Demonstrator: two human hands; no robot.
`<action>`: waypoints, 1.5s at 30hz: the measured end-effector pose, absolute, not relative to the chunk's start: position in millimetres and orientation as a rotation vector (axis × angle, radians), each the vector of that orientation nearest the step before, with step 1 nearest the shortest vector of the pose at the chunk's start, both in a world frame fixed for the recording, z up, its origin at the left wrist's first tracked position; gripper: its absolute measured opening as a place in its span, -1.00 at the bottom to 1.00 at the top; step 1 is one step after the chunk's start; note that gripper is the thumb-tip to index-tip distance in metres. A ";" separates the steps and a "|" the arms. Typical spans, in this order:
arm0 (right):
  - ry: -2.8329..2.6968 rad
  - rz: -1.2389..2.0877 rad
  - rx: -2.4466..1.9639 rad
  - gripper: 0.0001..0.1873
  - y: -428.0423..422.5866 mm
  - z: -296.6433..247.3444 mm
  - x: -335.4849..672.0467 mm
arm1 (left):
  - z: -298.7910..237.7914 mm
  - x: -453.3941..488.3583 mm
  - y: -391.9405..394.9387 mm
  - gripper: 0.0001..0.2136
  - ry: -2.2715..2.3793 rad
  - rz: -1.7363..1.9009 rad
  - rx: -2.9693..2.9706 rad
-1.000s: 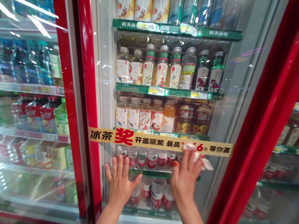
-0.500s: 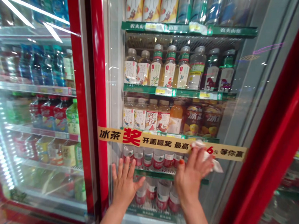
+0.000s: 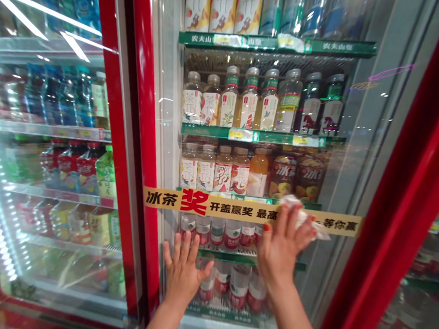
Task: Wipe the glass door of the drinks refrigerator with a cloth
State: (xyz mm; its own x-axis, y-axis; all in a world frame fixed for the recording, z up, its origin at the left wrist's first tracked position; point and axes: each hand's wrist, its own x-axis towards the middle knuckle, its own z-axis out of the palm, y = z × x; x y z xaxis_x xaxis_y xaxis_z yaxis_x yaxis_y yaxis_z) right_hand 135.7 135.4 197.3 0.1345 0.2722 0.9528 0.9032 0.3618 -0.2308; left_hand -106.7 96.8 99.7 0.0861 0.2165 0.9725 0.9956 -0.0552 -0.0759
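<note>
My left hand point(image 3: 184, 272) lies against the glass door point(image 3: 167, 157) of a drinks fridge, fingers spread and holding nothing, with a gold bracelet at the wrist. To its right, my right hand point(image 3: 282, 247) presses a crumpled white tissue point(image 3: 294, 205) to the same glass. Its fingers cover part of the tissue, which sticks out above and to the right of them. Beneath the tissue runs a yellow promotional strip point(image 3: 231, 209) with black and red characters; the tissue and fingers hide some of its right half.
Behind the glass, green-edged shelves point(image 3: 217, 128) carry several rows of bottles point(image 3: 249, 104). A red door frame point(image 3: 394, 204) slants along the right. Another lit drinks fridge with a red frame point(image 3: 115, 140) stands on the left.
My right hand has slid slightly up and to the right with the tissue, covering more of the strip's red figures. My left hand stays in place.
</note>
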 end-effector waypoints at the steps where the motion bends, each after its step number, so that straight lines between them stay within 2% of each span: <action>1: -1.550 -0.738 -1.072 -0.19 129.1 190.7 119.2 | 99.0 -107.9 96.5 -0.12 -1.286 -1.066 -1.447; 4: -1.940 -0.961 -0.747 -0.29 111.7 164.5 89.7 | 98.7 -112.5 95.3 -0.16 -1.264 -1.041 -1.461; 6: -2.008 -1.009 -0.661 -0.36 110.7 160.3 98.1 | 99.8 -115.0 94.6 -0.18 -1.248 -1.034 -1.455; 10: -1.723 -0.979 -0.884 -0.21 133.2 204.5 137.0 | 99.8 -115.3 96.1 -0.18 -1.253 -1.041 -1.428; 13: -1.560 -0.879 -1.054 -0.19 141.7 233.5 128.6 | 92.8 -114.6 99.7 -0.09 -1.282 -1.072 -1.414; 16: -1.856 -0.865 -0.862 -0.24 129.4 215.3 93.8 | 82.3 -115.9 102.5 -0.01 -1.328 -1.106 -1.380; 19: -2.266 -0.841 -0.507 -0.34 114.3 179.7 74.3 | 76.6 -117.2 102.9 -0.01 -1.366 -1.115 -1.381; 21: -2.322 -0.829 -0.468 -0.35 111.9 176.4 75.9 | 77.4 -116.5 102.5 -0.02 -1.369 -1.112 -1.374; 25: -1.949 -0.838 -0.770 -0.24 121.7 227.1 75.7 | 82.7 -112.1 102.1 0.02 -1.362 -1.169 -1.329; 28: -1.939 -0.859 -0.736 -0.24 124.8 250.9 53.1 | 81.1 -108.0 102.6 0.07 -1.390 -1.285 -1.296; 32: -2.354 -0.885 -0.293 -0.40 118.4 221.7 27.7 | 73.6 -102.7 103.1 -0.17 -1.446 -1.413 -1.214; 34: -2.439 -0.878 -0.183 -0.44 117.1 213.3 29.5 | 71.8 -101.2 103.2 -0.21 -1.462 -1.439 -1.186; 40: -2.004 -0.881 -0.663 -0.28 124.7 281.5 45.3 | 72.6 -103.4 105.7 0.18 -1.425 -1.415 -1.216; 43: -1.927 -0.917 -0.687 -0.31 121.2 282.1 31.2 | 69.4 -105.2 106.8 0.16 -1.447 -1.415 -1.221; 45: -2.088 -0.969 -0.499 -0.37 114.8 254.9 23.0 | 66.8 -106.2 106.6 0.02 -1.459 -1.421 -1.218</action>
State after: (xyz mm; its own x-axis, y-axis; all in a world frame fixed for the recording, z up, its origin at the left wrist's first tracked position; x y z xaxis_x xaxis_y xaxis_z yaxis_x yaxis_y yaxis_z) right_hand 23.0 114.8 254.9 -0.6298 0.0297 0.7762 0.6118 0.6347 0.4721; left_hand -106.2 106.6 66.8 -0.2663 0.1261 0.9556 0.9586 -0.0690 0.2762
